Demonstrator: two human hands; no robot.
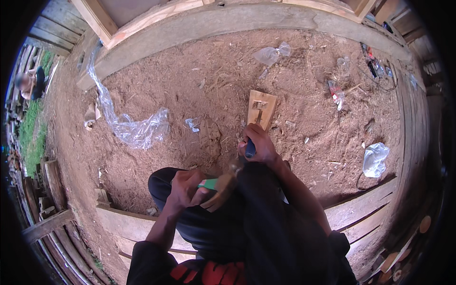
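Observation:
My left hand point(186, 186) is closed around the green handle of a hammer point(222, 191), whose brownish head, blurred, lies over my dark-trousered legs. Farther forward, my right hand point(260, 142) grips the dark blue handle of a chisel point(250, 148). Its narrow blade reaches away from me onto a flat wooden piece point(269, 105) lying on the ground. A rectangular recess is cut in the far half of that wood, and the blade lies just on the near side of it. Whether the blade's tip touches the recess cannot be made out.
Brown ground with wood shavings point(209, 71) surrounds me. Crumpled clear plastic point(142, 128) lies left, a small clear bag point(273, 54) ahead, a whitish bag point(375, 160) right. Tools with a cord point(375, 66) lie far right. Wooden planks point(190, 28) border the far side. A person point(31, 84) sits far left.

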